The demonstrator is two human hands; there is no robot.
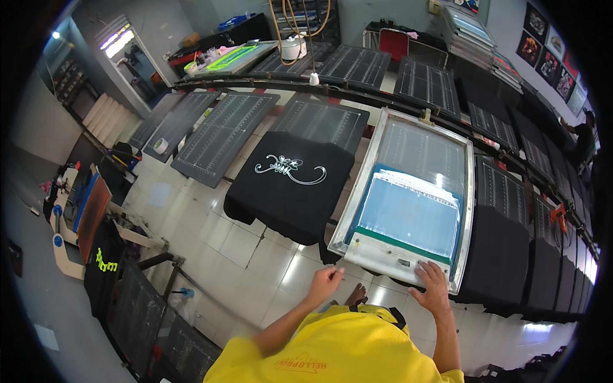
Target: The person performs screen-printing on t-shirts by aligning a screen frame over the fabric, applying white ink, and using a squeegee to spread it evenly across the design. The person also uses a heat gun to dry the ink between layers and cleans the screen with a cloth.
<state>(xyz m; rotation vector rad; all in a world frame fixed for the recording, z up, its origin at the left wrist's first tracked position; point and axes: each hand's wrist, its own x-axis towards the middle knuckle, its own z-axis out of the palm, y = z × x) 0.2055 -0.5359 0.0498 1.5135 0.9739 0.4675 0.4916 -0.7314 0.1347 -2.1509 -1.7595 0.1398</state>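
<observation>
Resting over the near right end of a pale squeegee point(386, 255), the right hand point(433, 288) has its fingers spread and thumb held apart. Loosely curled, the left hand point(325, 283) hangs near the lower left corner of the screen frame point(469, 217); whether anything is inside it, I cannot tell. Writing shows on the yellow shirt point(338, 348) as a line of orange capitals with a peaked outline. Bright yellow-green characters mark a black cloth point(105, 290) at the left, and pale ruled lines cover the dark platens point(223, 137). Left of the frame, a black garment point(287, 204) draped over a platen carries a white flourish, with curling tails around a script-like middle. The squeegee lies across the frame's near end, its far edge lined by a green strip and its face marked by a small dark patch. Beyond it, the blue mesh point(408, 214) is streaked with white ink, thickest along a ragged far edge. Clearer mesh fills the frame's far end, with platen markings visible through it.
</observation>
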